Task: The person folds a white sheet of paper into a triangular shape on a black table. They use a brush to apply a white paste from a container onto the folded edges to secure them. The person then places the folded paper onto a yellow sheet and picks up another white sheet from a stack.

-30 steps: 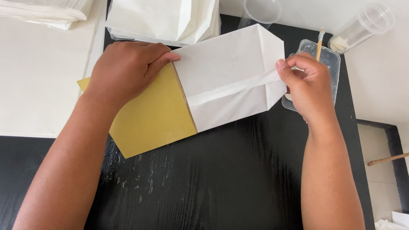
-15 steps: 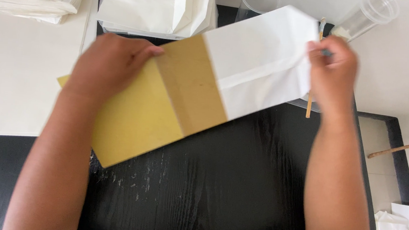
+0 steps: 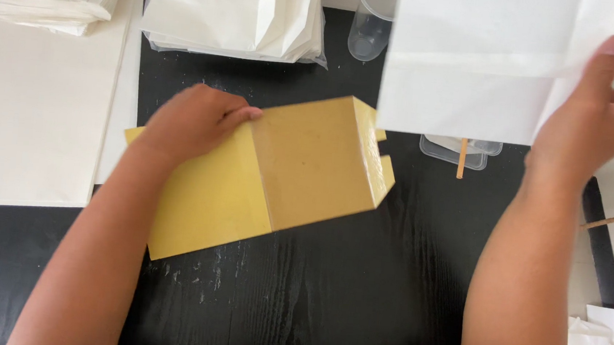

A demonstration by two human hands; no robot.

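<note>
Yellow-brown cardboard form (image 3: pixel 285 171) lies on the black surface (image 3: pixel 355 300), the left hand (image 3: pixel 194 120) pressing flat on it with fingers loose, gripping nothing. Above and right of the form, the right hand (image 3: pixel 604 108) pinches a white paper bag (image 3: pixel 483 62) by its edge, lifted off the surface.
</note>
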